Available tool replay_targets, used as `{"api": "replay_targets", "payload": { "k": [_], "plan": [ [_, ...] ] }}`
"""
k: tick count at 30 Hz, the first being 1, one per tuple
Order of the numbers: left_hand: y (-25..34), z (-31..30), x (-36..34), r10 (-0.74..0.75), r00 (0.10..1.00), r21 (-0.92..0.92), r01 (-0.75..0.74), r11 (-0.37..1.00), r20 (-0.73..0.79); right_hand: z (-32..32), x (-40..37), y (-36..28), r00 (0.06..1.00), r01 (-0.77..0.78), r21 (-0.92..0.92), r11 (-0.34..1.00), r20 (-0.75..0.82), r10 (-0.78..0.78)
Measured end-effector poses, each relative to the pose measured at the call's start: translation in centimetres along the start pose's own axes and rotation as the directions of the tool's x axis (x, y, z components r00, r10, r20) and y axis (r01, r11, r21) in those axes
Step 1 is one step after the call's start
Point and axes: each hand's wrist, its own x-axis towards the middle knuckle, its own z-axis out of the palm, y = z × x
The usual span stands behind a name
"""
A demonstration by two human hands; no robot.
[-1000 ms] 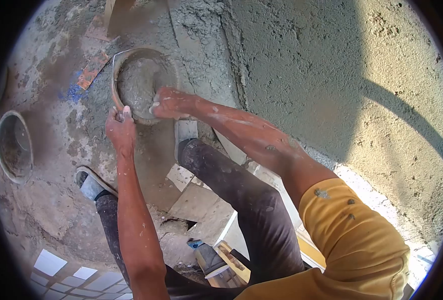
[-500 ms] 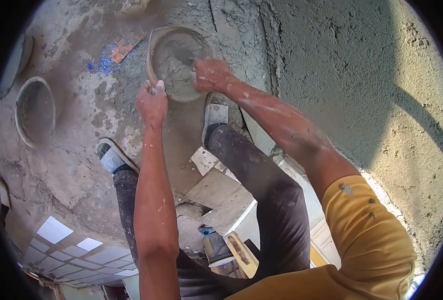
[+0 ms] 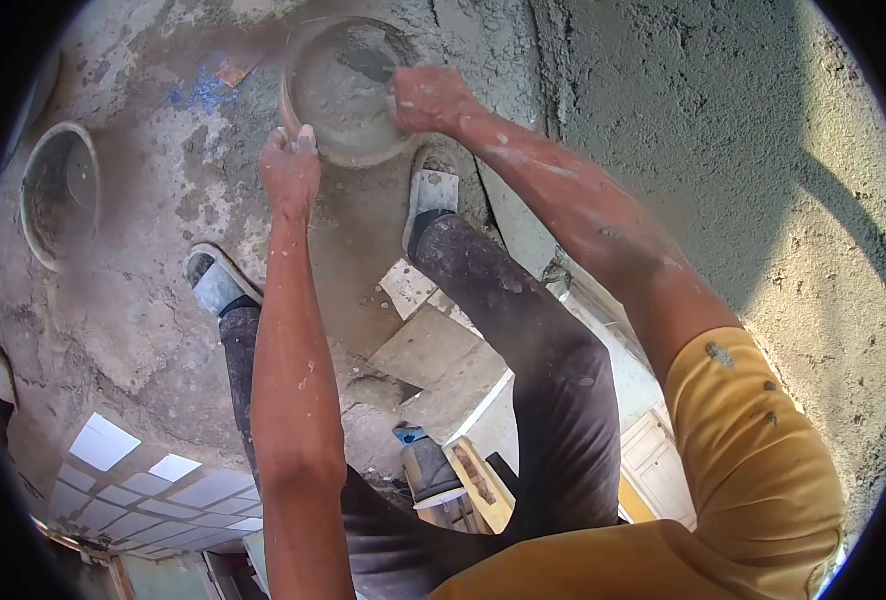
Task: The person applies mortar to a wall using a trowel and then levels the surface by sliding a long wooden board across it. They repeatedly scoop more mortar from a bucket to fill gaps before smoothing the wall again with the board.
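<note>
A round basin [image 3: 363,161] holds wet grey mortar [image 3: 348,95]. My left hand [image 3: 289,172] is closed on the basin's near left rim, with thumb and fingers pinching it. At the right side of the basin is my right hand [image 3: 431,100], its fingers curled into a fist; what it holds, if anything, is hidden. Darker mortar lies near the top inside the basin.
Another basin [image 3: 29,205] stands on the floor at the left. A mortar-covered wall [image 3: 683,130] rises at the right. Slabs [image 3: 425,348] and a wooden float [image 3: 479,484] lie below the basin. Two sandaled feet are on the floor.
The basin and both hands appear higher in the view, with the floor and feet also shifted up. The mortar's surface in the basin has changed shape.
</note>
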Motion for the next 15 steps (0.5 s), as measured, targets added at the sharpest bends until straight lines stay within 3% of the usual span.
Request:
{"api": "replay_targets", "payload": {
  "k": [3, 6, 9, 12, 14, 15],
  "plan": [
    [1.2, -1.5, 0.2, -0.101, 0.995, 0.176, 0.096, 0.98, 0.019, -0.6, -0.5, -1.6, 0.982, 0.167, -0.12, 0.979, 0.104, -0.155],
    [1.1, -2.3, 0.2, -0.111, 0.992, 0.026, 0.11, 0.994, 0.054, -2.9, -2.1, -1.7, 0.919, 0.317, -0.284, 0.905, -0.145, -0.368],
    [1.3, -1.7, 0.0, -0.058, 0.998, 0.07, 0.058, 0.996, -0.003, 0.6, 1.9, -0.1, 0.975, 0.17, -0.302, 0.938, -0.084, -0.204],
    [2.0, -0.9, 0.9, -0.014, 1.0, 0.192, 0.015, 0.981, -0.008, 4.5, 2.7, -1.4, 0.989, -0.011, -0.004, 1.0, -0.147, 0.011],
    [2.6, 0.0, -0.2, -0.032, 0.997, 0.147, 0.021, 0.989, 0.072, 8.2, 3.7, 1.9, 0.989, 0.148, 0.022, 0.989, -0.024, -0.148],
    [2.9, 0.4, 0.0, -0.03, 0.995, 0.114, 0.019, 0.993, 0.098, 7.7, 3.7, 2.2, 0.987, 0.145, 0.112, 0.983, 0.056, -0.152]
  ]
}}
